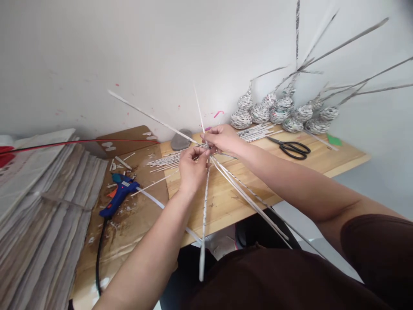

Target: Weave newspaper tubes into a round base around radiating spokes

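Observation:
Both hands meet over the wooden board, at the centre where several rolled paper sticks (238, 188) cross and fan out. My left hand (194, 165) pinches the crossing from the near left. From the far right, my right hand (222, 138) has its fingers closed on the same spot. One long paper stick (151, 117) points up to the left, and another (204, 215) runs down toward my lap. The exact weave between the fingertips is mostly hidden.
Loose paper sticks (167, 160) lie under and beyond my hands. Black scissors (293, 149) rest at the right, before several woven gourd shapes (279, 110). At the left are a blue glue gun (121, 193) and a tall stack of newspapers (48, 206). The wall stands close behind.

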